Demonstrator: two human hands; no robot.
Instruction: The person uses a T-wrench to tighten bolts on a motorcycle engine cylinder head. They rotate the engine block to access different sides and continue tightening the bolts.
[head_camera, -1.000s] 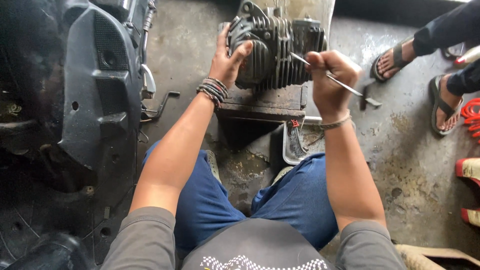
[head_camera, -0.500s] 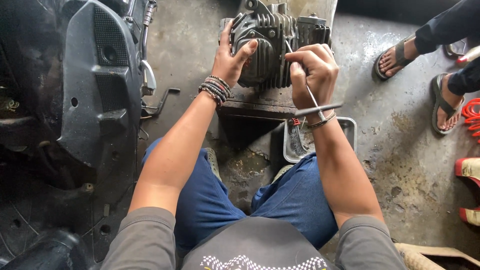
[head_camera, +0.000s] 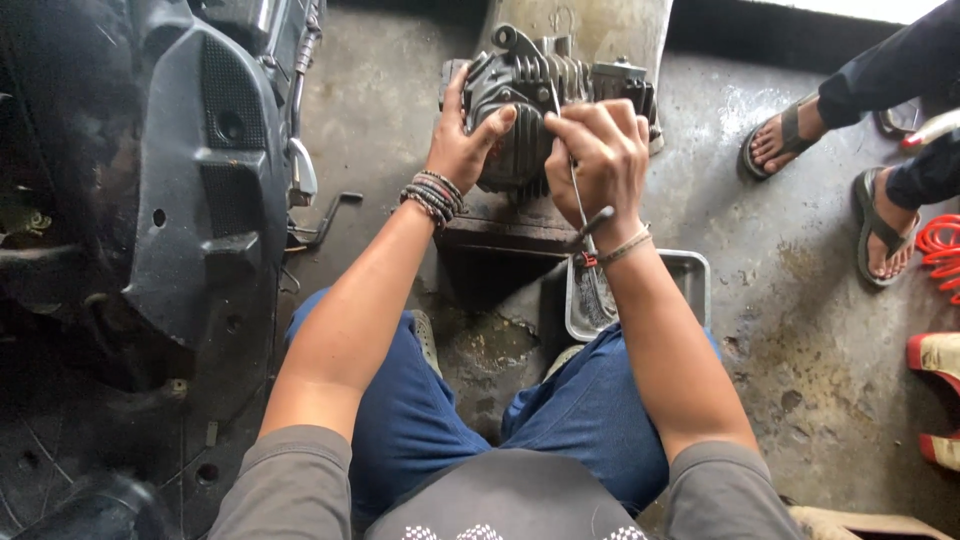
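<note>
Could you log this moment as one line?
left hand: steadies engine | right hand: holds thin metal tool at engine | metal tray: on floor

Dark grey engine (head_camera: 540, 110); blue trousers (head_camera: 420, 420); red hose (head_camera: 940, 245).

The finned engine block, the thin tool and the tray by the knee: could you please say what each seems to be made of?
Engine block: apparently cast metal, dull grey, finned. Thin tool in the right hand: probably steel, slim bright shaft. Tray: likely sheet metal, matte silver rim.
</note>
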